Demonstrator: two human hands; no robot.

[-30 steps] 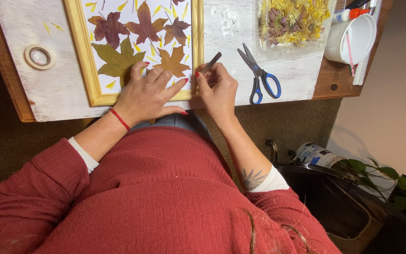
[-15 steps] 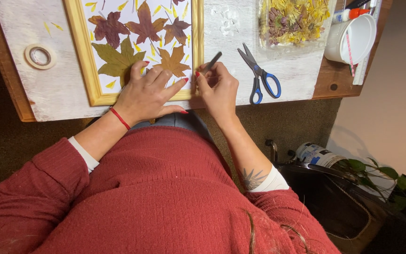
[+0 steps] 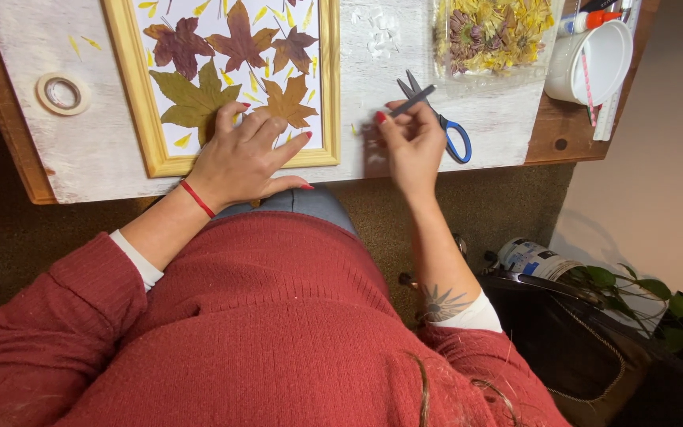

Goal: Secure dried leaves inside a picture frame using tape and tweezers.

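Observation:
A yellow wooden frame (image 3: 141, 95) lies on the white board (image 3: 57, 150), holding pressed red, green and orange maple leaves (image 3: 193, 95) and small yellow petals. My left hand (image 3: 243, 154) rests flat, fingers spread, on the frame's lower right part. To the right of the frame, my right hand (image 3: 411, 142) is raised a little and pinches a thin dark tool, probably tweezers (image 3: 411, 101). Blue-handled scissors (image 3: 448, 130) lie just behind that hand.
A roll of tape (image 3: 62, 93) sits at the left of the board. A clear bag of dried yellow and purple flowers (image 3: 496, 32) and a white cup (image 3: 590, 63) stand at the back right. Below right are a dark bag (image 3: 571, 332) and a leafy plant (image 3: 626, 289).
My right hand has drawn away to the right from the frame's edge, carrying the thin tool. My left hand has stayed on the frame.

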